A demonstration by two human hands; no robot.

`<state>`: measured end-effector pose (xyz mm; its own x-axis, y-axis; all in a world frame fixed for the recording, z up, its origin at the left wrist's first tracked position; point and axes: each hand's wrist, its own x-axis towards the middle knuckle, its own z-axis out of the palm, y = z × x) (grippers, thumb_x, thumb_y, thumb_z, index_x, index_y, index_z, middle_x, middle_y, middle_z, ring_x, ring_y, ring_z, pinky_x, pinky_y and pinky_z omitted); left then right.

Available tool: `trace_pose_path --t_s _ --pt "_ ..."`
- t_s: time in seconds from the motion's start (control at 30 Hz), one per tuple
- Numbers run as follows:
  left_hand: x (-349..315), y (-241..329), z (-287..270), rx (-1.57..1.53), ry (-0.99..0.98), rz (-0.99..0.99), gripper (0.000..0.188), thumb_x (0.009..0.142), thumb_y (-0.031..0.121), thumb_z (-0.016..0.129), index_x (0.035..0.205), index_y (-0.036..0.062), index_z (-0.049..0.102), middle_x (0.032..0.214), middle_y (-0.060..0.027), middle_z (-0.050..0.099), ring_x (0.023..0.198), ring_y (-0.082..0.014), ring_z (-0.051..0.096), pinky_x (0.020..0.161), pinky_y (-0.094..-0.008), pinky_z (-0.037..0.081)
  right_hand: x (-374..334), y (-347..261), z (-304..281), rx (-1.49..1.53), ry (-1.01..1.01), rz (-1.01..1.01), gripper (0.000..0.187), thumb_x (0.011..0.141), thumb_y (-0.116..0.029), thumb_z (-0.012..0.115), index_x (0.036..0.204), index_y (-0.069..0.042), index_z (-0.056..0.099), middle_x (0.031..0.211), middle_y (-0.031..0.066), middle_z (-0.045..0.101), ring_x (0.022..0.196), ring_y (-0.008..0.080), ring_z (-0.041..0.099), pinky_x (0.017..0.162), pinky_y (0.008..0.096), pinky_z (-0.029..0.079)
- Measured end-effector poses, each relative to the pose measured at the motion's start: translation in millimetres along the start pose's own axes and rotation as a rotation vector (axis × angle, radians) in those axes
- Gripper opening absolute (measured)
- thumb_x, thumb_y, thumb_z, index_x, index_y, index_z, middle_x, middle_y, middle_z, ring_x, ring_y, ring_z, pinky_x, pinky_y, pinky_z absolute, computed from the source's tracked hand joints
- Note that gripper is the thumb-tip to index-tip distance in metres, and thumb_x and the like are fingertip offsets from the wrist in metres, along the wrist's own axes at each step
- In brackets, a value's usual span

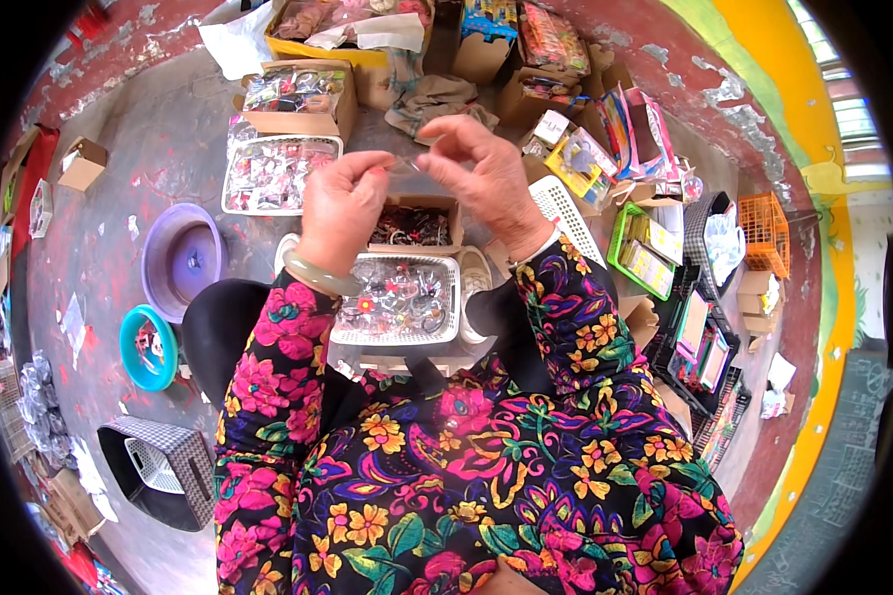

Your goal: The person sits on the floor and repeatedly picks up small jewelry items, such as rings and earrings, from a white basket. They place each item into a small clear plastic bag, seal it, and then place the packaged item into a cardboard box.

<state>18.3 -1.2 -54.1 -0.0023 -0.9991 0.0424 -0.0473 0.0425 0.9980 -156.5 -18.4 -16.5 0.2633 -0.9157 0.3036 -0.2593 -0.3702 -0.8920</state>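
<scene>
A small thin piece is lying in the narrow space between the two hands, up in the air and well forward of the person's chest, and it is looking pale or see-through, too fine to make out clearly. Its long axis seems to be running crosswise, from the person's left to right, though blur is leaving that uncertain. The left hand is meeting its left end: thumb and forefinger are pressing together at the tips, apparently pinching the piece, while the other fingers are curling in toward the palm. The right hand is sitting just to the right, its thumb pointing at the piece's right end and its forefinger arching above; whether those tips are gripping it or only standing beside it I cannot tell. So the left fingertips are looking like the nearer ones, with the right thumb close by. Below the hands a brown box is holding dark items, and nearer the body a white basket is holding clear packets, both lying apart from the fingers
</scene>
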Motion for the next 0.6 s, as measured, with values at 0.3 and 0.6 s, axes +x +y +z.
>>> trace_pose_path --t_s 0.3,0.6 --pt "-7 27 -19 -0.182 0.037 0.000 0.021 0.088 0.006 0.046 0.098 -0.0023 0.063 0.094 -0.0056 0.063 0.087 -0.0107 0.058 0.081 -0.0244 0.046 15 94 1 -0.101 -0.121 0.222 0.016 0.075 -0.014 0.060 0.084 -0.002 0.065 0.072 0.0079 0.064 0.066 0.0140 0.059 0.063 0.0268 0.046" --pt "-18 46 -26 -0.152 0.049 0.050 0.021 0.088 0.005 0.046 0.098 -0.0043 0.062 0.095 -0.0067 0.062 0.087 -0.0107 0.056 0.078 -0.0225 0.043 -25 226 61 -0.511 -0.630 0.439 0.021 0.071 -0.015 0.055 0.085 -0.009 0.069 0.082 0.0124 0.066 0.078 0.0271 0.062 0.072 0.0346 0.048"
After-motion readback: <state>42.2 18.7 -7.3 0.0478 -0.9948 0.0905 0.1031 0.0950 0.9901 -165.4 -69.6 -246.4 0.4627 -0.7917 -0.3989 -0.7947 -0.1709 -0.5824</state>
